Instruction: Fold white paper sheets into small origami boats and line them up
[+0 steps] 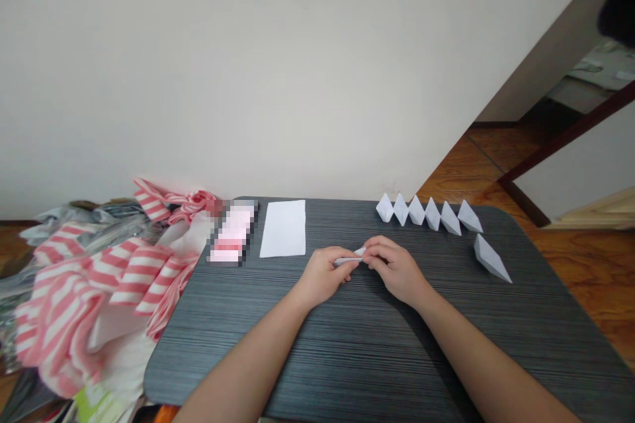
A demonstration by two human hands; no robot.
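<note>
Both my hands meet over the middle of a dark grey table (347,357). Between them is a small folded piece of white paper (350,257). My left hand (325,275) pinches its left end with curled fingers. My right hand (394,264) grips its right end, fingers closed over it. Most of the paper is hidden under my fingers.
A stack of white paper sheets (284,228) lies at the table's far edge, beside a blurred pink object (231,234). Several folded white paper boats (429,213) stand in a row at the far right, one more (491,259) nearer. Red-and-white striped bags (99,284) pile up left.
</note>
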